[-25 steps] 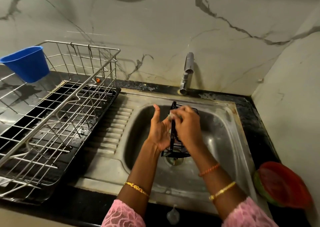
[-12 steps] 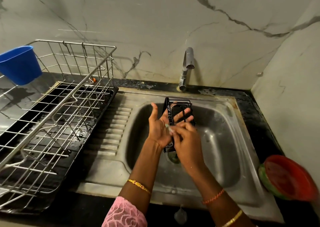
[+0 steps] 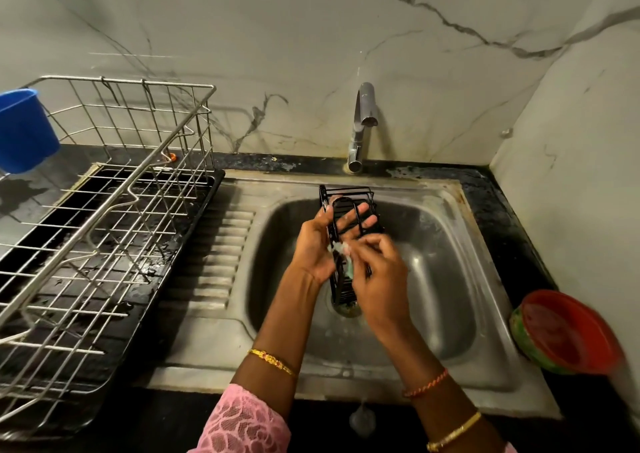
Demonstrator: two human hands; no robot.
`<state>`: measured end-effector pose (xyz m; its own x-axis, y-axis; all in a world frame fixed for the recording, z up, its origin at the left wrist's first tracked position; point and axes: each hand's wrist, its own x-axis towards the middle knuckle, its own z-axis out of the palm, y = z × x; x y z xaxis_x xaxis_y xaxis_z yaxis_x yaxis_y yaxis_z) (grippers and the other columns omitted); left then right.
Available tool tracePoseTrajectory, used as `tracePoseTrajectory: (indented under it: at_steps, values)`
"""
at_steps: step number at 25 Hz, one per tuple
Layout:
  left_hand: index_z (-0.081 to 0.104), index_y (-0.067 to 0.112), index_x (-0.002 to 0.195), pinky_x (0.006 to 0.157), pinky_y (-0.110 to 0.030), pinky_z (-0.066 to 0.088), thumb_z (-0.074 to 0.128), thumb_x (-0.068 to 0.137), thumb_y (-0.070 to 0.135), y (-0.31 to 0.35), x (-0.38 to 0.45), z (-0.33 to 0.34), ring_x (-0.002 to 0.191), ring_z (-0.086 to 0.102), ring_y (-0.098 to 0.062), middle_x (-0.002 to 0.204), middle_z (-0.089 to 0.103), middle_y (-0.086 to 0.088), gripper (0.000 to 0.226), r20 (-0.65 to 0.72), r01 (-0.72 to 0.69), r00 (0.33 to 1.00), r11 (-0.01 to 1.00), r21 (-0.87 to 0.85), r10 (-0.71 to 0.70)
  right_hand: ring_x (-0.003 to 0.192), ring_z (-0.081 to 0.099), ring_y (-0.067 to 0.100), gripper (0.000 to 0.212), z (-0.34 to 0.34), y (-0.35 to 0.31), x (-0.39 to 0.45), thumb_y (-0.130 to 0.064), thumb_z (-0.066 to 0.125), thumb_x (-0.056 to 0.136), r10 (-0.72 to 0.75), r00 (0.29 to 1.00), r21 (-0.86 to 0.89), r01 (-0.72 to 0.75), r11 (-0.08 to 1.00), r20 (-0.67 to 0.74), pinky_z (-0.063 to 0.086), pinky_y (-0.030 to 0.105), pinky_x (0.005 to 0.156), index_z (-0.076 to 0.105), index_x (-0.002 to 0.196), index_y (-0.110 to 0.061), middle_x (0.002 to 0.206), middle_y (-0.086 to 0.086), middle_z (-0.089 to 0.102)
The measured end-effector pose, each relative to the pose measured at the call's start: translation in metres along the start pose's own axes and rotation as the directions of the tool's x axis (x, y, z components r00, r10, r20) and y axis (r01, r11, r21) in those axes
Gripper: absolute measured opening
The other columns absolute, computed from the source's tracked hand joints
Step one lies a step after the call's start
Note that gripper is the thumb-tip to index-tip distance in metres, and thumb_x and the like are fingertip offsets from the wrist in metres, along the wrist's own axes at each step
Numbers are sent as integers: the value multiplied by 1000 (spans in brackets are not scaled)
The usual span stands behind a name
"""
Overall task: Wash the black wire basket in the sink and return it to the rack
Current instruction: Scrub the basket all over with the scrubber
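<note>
between both hands, black wire basket (image 3: pixel 346 210) stands upright; left hand (image 3: pixel 320 245) cradles it, fingers wrapped behind. right hand (image 3: pixel 377 272) pinches pale scrubber (image 3: pixel 348 258): work each wire, supporting behind.

No text, label, brand, number or sign can be read anywhere around the sink (image 3: pixel 460 231); the surfaces beside it, behind it and in it carry no legible marking
</note>
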<state>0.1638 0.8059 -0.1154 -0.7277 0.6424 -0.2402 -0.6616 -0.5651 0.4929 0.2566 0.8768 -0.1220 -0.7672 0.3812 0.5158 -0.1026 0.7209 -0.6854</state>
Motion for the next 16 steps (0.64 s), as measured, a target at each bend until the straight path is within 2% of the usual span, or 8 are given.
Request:
tracePoseTrajectory:
  at_steps: [2, 4, 5, 7, 8, 10, 13, 16]
  values:
    - [50, 16, 118, 76, -41, 56, 30, 102, 24, 1, 1, -2, 98, 67, -34, 125, 61, -20, 27, -2, -14, 1000, 999, 44, 14, 81, 59, 18, 17, -5, 2, 16, 0, 61, 84, 63, 996, -3, -63, 998, -60, 45, 14, 74, 70, 99, -2, 92, 11, 58]
    - [43, 16, 130, 63, -32, 54, 29, 102, 26, 1, 1, 0, 79, 68, -25, 126, 60, -20, 33, -20, -13, 1000, 993, 114, 15, 82, 60, 21, 17, -8, 3, 24, 1, 61, 84, 93, 992, 22, -91, 996, -81, 51, 23, 75, 70, 98, -1, 93, 12, 59]
    - [43, 15, 131, 62, -33, 55, 29, 102, 27, -1, 1, 0, 75, 67, -24, 124, 61, -20, 34, -23, -9, 1000, 994, 109, 11, 82, 60, 19, 17, -7, 1, 20, 1, 60, 84, 83, 994, 24, -82, 996, -72, 50, 21, 75, 70, 98, -2, 92, 11, 58]
    - [47, 18, 125, 72, -43, 59, 31, 101, 30, -3, 0, -1, 84, 70, -31, 117, 63, -20, 31, -5, -13, 1000, 997, 80, 13, 80, 53, 9, 22, -3, -5, 1, 3, 59, 84, 56, 997, 14, -55, 998, -56, 44, 9, 73, 70, 101, -4, 90, 7, 55]
    - [50, 19, 122, 79, -50, 56, 34, 99, 32, -3, 0, -2, 90, 69, -35, 115, 64, -20, 30, 7, -17, 1000, 997, 79, 16, 81, 49, 4, 25, -1, -8, -11, 4, 59, 83, 49, 997, 7, -49, 999, -57, 43, 9, 74, 69, 104, -5, 91, 7, 54]
    - [52, 20, 119, 83, -54, 52, 38, 95, 35, -2, -1, -4, 95, 68, -36, 114, 65, -19, 32, 37, -24, 999, 995, 94, 21, 85, 46, 1, 30, 1, -9, -26, 6, 59, 81, 27, 998, -7, -28, 1000, -58, 44, 15, 77, 68, 107, -6, 94, 9, 55]
    - [51, 19, 125, 71, -43, 59, 34, 99, 33, 0, -4, -7, 84, 70, -29, 109, 61, -18, 34, 19, -9, 1000, 992, 127, 7, 86, 55, 15, 24, 0, -3, 8, 6, 56, 84, 41, 998, -12, -42, 999, -49, 42, 10, 71, 69, 103, -2, 96, 13, 56]
    - [56, 19, 116, 56, -29, 50, 37, 97, 33, 3, -11, -6, 62, 55, -16, 82, 48, -6, 31, 12, 3, 1000, 973, 232, -6, 89, 58, 20, 20, 4, -1, 52, 0, 56, 88, 77, 997, -50, -77, 996, -3, 41, 8, 74, 67, 105, -1, 101, 12, 58]
